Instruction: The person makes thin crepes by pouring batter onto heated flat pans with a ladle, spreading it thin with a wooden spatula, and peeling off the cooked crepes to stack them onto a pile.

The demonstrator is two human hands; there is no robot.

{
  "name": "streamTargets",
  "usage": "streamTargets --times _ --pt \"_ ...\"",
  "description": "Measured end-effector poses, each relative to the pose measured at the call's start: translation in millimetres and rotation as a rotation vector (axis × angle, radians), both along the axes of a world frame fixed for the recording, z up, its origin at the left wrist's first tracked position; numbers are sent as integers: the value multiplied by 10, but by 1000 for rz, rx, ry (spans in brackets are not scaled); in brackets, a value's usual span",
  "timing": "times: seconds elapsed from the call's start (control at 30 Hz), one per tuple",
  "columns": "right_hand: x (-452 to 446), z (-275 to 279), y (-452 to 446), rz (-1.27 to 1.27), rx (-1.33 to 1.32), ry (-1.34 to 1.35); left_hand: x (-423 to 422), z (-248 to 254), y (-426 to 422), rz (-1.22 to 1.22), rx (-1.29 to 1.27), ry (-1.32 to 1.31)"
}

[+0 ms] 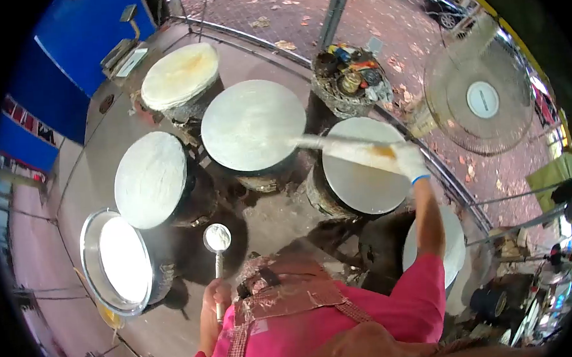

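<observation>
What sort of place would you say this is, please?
Probably a small food workshop: it has several round griddles, a metal basin of white, batter-like liquid, and a ladle in the person's left hand.

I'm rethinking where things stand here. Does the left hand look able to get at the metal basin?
Likely yes: the left hand holds a ladle, the metal basin stands off to its left, and nothing visible blocks the gap, though the curved view makes distance hard to judge.

Five pale round discs (254, 119); one basin (94, 253); one ladle (217, 237); one blurred paddle (356, 151); one fan (479, 100); one car (444, 12)
</observation>
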State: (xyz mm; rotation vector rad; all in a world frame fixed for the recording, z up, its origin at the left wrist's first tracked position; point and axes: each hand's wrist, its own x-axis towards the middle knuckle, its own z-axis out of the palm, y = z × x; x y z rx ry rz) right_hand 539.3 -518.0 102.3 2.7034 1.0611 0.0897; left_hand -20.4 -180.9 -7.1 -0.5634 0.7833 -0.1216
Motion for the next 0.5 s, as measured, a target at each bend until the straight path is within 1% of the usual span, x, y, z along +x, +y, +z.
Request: streamTargets --times 0.03,0.07,0.13,0.17,0.2,0.27,0.3,0.33,0.37,0.43,0.5 --pt "228 58 -81 38 79 -62 23 63 -10 16 -18 17" --pt "366 238 -43 -29 159 -60 12 77 5 30 -30 -16" --pt "847 385 -67 -32 115 -179 -136 -76 98 12 14 -85" --pt "1006 526 -79 -4 201 -176 -193 -93 157 -27 66 -113" --pt "1136 642 -40 25 282 -171 -259 -85 183 -6 35 -126" --pt "838 1316 595 -74 143 -217 -345 -53 242 11 112 -57" --pt "828 1502 848 -27 125 -248 -387 -23 282 32 150 -17" --pt "819 1621 1183 27 115 -269 -357 172 323 -62 310 141" --pt "684 1782 1638 49 43 -227 -518 54 387 -93 306 132" --pt "374 2086 2483 74 -104 -165 -793 -161 463 117 3 -136" --pt "258 2060 3317 146 -107 -102 -864 -103 484 150 93 -45"
